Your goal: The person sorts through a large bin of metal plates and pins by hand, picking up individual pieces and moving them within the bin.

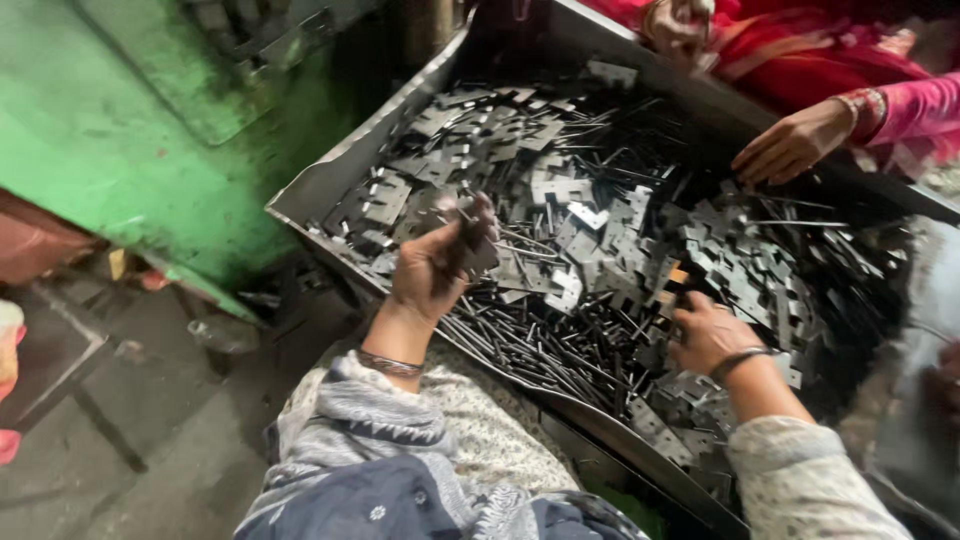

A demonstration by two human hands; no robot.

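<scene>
Head view, nearest first: the left hand (pixel 432 268) is raised over the tray's near rim (pixel 330 185), fingers curled around a dark metal plate (pixel 474 250) held roughly upright. The right hand (pixel 708 335) rests lower, fingertips buried among flat plates and thin rods (pixel 520 340); its grip is hidden. Beyond, a co-worker's hand (pixel 790 148) rests on the far rim.
</scene>
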